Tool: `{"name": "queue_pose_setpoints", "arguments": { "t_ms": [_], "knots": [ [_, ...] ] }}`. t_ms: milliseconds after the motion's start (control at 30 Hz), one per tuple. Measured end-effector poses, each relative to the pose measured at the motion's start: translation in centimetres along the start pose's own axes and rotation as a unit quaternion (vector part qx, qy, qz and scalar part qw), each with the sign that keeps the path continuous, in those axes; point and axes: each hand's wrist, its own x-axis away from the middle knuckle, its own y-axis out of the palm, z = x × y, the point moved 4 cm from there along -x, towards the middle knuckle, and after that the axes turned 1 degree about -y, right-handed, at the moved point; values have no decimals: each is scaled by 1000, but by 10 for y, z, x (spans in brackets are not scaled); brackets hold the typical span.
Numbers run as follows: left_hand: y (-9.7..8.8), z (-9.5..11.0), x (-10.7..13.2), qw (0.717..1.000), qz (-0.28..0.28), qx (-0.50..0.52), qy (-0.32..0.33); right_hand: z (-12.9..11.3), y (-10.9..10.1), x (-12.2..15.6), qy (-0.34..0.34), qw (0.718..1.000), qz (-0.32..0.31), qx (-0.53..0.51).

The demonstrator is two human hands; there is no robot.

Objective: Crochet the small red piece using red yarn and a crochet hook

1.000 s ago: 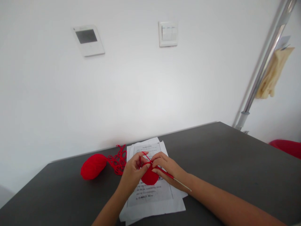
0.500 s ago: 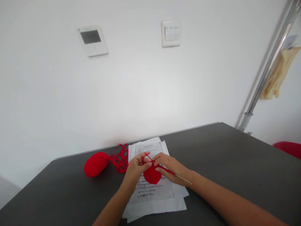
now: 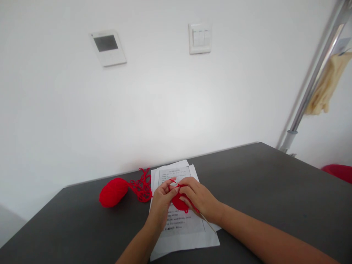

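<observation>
My left hand (image 3: 162,201) pinches a small round red crochet piece (image 3: 178,202) and the red strand that runs from it. My right hand (image 3: 200,198) is closed on a thin crochet hook (image 3: 205,218) with a red grip; its pale tail sticks out toward me on the right. Both hands meet over printed paper sheets (image 3: 183,234) lying on the dark table (image 3: 275,190). A red yarn ball (image 3: 113,192) lies to the left, with loose red loops (image 3: 142,187) between it and the papers.
A white wall stands right behind the table, with a wall panel (image 3: 107,47) and a light switch (image 3: 199,37). A metal pole (image 3: 310,84) with a beige cloth (image 3: 326,84) rises at the right. A red object (image 3: 338,172) sits past the table's right edge.
My right hand has turned, so the hook's tail now points more toward me. The crochet piece has shifted a little under my fingers. The view has shifted slightly.
</observation>
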Motion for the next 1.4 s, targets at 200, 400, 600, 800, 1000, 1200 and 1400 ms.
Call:
{"name": "queue_pose_setpoints", "arguments": {
  "t_ms": [200, 400, 600, 800, 1000, 1200, 1400],
  "knots": [
    [-6, 7, -5, 988, -4, -146, 60, 0, 4, 0, 35, 999, -10, -12],
    [-10, 14, -10, 969, -37, -224, 94, 1, -3, 0, 27, 1000, -11, -10],
    [-17, 17, -13, 959, -33, -259, 107, 0, -6, 0, 17, 1000, -13, -6],
    [-23, 21, -16, 928, -28, -344, 141, 1, -5, -2, 25, 998, -31, -49],
    [-30, 29, -19, 896, -41, -400, 186, 3, -9, -2, 60, 992, -53, -102],
    [-33, 27, -22, 916, -57, -371, 141, 19, -7, 1, 215, 942, -8, -256],
    [-32, 20, -18, 971, -128, -202, -11, 24, -1, 3, 272, 877, 33, -395]
  ]
}}
